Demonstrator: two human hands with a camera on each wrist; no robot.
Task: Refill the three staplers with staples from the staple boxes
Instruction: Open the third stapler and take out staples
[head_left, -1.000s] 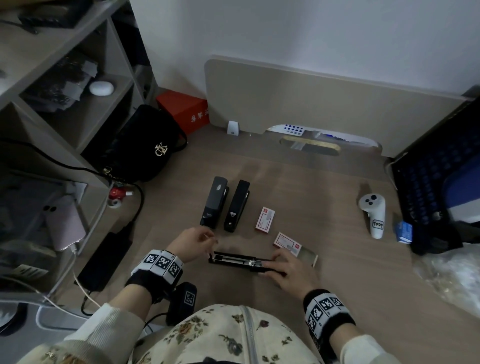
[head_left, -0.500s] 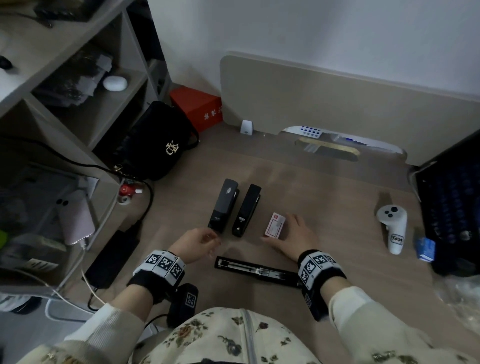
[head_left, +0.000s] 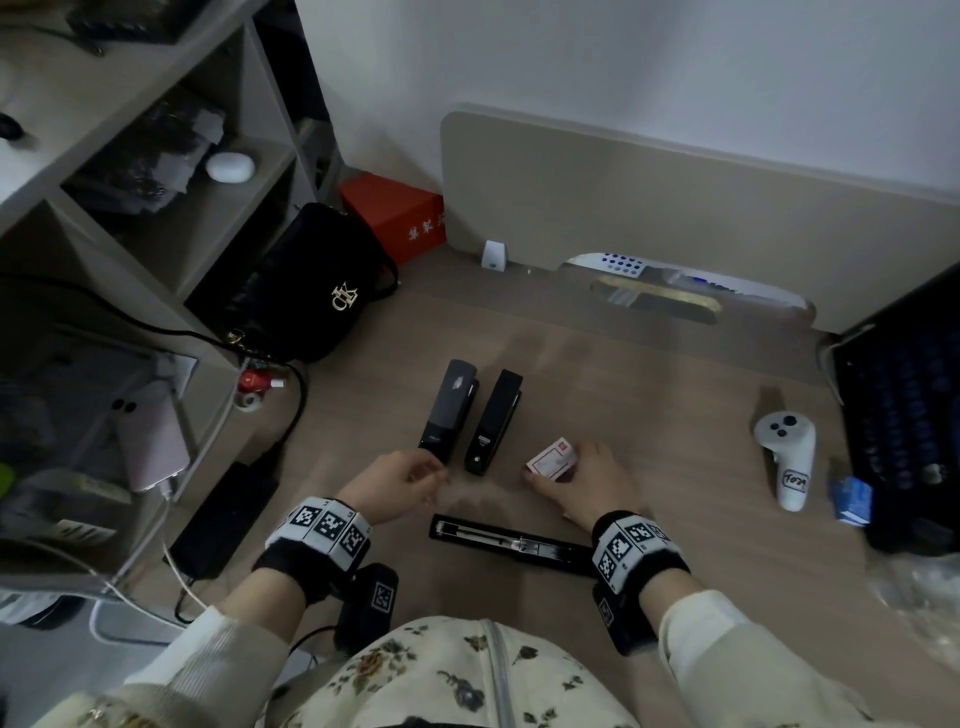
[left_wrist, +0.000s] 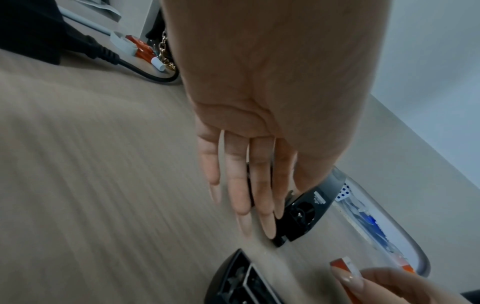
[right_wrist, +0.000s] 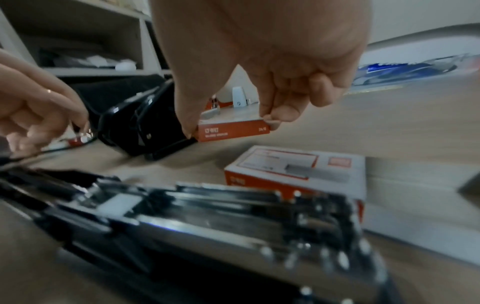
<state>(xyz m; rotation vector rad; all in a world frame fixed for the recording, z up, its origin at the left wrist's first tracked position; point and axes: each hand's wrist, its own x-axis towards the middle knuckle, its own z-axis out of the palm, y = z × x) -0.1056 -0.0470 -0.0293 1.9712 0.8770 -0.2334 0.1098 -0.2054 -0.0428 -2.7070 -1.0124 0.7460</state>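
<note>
Your right hand (right_wrist: 259, 67) pinches staple box (right_wrist: 233, 130) above desk (head_left: 649, 415), beside two closed staplers (head_left: 470, 415). Left hand (left_wrist: 259, 123) released, fingers extended. Opened stapler (head_left: 514, 543) lies nearest you.

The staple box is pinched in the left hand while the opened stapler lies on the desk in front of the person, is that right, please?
Not quite: the right hand pinches the staple box, as the right wrist view shows. The left hand holds nothing. The opened stapler does lie on the desk.
</note>
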